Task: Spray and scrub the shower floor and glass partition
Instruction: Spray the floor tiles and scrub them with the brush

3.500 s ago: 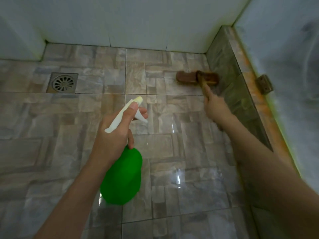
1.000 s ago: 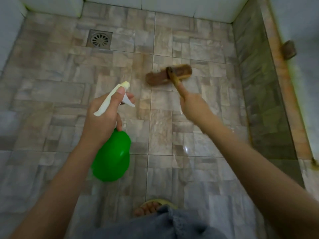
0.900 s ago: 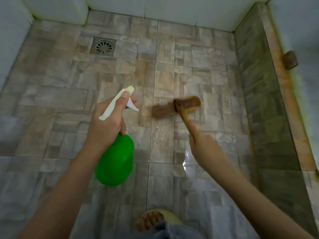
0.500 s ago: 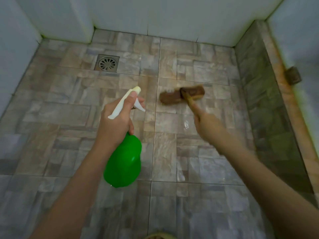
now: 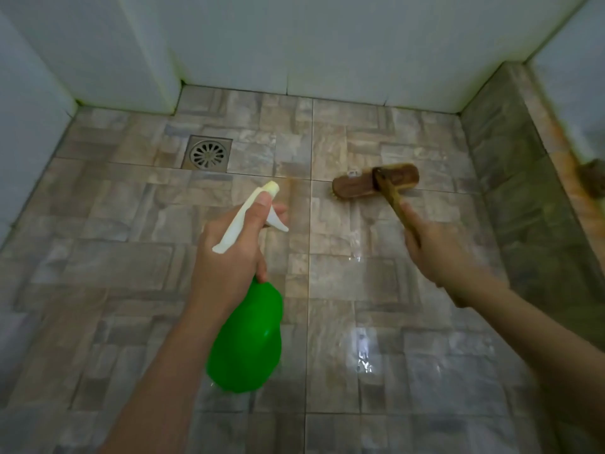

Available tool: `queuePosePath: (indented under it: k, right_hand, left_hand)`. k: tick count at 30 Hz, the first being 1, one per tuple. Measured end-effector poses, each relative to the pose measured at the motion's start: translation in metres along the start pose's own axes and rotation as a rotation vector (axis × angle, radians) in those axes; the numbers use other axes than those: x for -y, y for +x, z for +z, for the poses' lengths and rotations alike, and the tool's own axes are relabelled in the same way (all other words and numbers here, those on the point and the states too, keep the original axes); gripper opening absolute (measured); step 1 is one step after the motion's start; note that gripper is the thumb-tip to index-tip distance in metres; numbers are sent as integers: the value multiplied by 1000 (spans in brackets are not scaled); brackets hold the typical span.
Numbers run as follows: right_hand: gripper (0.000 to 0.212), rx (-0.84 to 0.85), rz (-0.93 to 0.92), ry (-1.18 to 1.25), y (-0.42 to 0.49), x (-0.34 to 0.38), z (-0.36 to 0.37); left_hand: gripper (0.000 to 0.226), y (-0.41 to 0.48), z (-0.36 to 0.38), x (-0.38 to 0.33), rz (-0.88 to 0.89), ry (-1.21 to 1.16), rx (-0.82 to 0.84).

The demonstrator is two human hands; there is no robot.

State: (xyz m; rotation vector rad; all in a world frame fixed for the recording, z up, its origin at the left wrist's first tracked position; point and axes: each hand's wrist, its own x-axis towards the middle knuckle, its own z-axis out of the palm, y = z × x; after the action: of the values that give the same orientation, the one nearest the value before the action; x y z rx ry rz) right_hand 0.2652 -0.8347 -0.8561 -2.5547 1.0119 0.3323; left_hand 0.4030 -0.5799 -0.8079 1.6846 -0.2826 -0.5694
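Observation:
My left hand grips the white trigger head of a green spray bottle, thumb along the top, nozzle pointing away over the floor. My right hand holds the wooden handle of a brown scrub brush, whose head lies bristles down on the wet tiled shower floor, to the right of centre. The glass partition shows only as a hazy strip at the right edge.
A square metal drain sits in the floor at the back left. White walls close the back and left. A raised tiled kerb runs along the right, with a rusty hinge on it.
The brush has swept back and forth over the floor and now lies farther away, level with the drain. My view has tipped up, showing more wall. The bottle stays held the same way.

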Motion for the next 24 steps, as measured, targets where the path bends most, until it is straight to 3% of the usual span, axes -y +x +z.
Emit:
queuePosePath:
  k: [4,8,14,17,20,24]
  right_hand:
    - [58,-130,-76,29,100,42,0]
    - [61,-136,-127,23,169,81,-21]
    - [56,5,22,-7,43,72,18]
    - [57,-75,-31,17,67,83,28]
    - [57,-51,-96,21,82,86,8]
    - [66,103,-140,-91,-31,44,10]
  left_hand:
    - [31,10,-3,5,7,12,2]
    - [30,13,-15,4,-5,18,-28]
    - [30,8,-35,4,-16,-95,-143]
    - [23,2,-37,6,-20,-102,-158]
    - [24,-4,-38,8,-20,-82,-159]
    - [29,-14,-40,8,-48,-98,-214]
